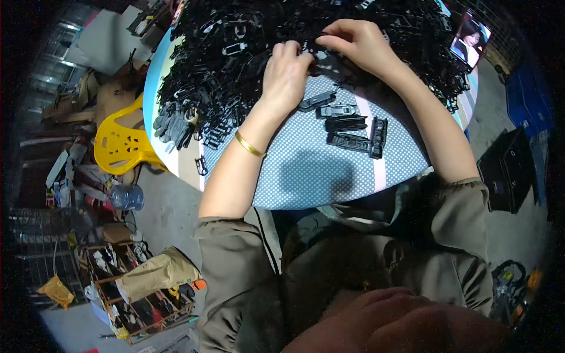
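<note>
A big heap of small black plastic parts (200, 65) covers the far half of the round table. My left hand (286, 73) is at the heap's near edge, its fingers curled down; what they hold is hidden among the dark parts. To its right, my right hand (359, 44) is raised slightly over the heap, thumb and forefinger pinched together. Anything between those fingertips is too small and dark to make out. Just nearer than both hands, several black bundles of stacked parts (348, 141) lie on the dotted tablecloth (294, 167).
A phone (471, 41) with a lit screen stands at the table's right edge. Grey gloves (170, 125) lie at the left edge, near a yellow plastic chair (120, 141). On the floor are a clear plastic bottle (126, 197), a wooden rack (138, 317) and a black case (507, 173).
</note>
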Demonstrator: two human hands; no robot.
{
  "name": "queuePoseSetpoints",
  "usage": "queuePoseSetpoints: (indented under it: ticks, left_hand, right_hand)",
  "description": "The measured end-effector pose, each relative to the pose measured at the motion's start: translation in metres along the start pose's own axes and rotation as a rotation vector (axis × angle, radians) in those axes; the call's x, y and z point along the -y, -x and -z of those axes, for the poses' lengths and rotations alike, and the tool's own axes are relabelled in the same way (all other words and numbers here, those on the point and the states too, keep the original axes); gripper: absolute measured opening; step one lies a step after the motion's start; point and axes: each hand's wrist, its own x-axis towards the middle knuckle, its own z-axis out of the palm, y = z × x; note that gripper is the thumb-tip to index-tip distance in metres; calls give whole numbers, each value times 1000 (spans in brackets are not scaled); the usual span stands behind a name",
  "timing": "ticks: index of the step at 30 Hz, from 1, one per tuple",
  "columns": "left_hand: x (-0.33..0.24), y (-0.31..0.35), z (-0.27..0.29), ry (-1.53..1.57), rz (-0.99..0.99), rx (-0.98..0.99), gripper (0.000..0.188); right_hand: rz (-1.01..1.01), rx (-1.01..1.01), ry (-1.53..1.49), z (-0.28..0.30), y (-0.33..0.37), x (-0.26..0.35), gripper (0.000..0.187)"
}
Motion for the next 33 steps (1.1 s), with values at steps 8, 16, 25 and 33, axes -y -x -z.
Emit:
queuePoseSetpoints:
  ticks: [8,16,25,33]
  left_hand:
    - [-4,-9,8,1115,702,-244,26]
    - [-6,-3,24,1666,870,-168,27]
    - [-9,0,19,1700,737,-90,38]
    - [-10,1,17,1591,770,-81,37]
  right_hand:
    - [-67,138,-370,7,5,20,31]
    - [-89,-12,-234,-8,7,18,19]
    - [-196,-79,-178,-3,7,21,25]
    - [-189,-10,-105,0,6,19,24]
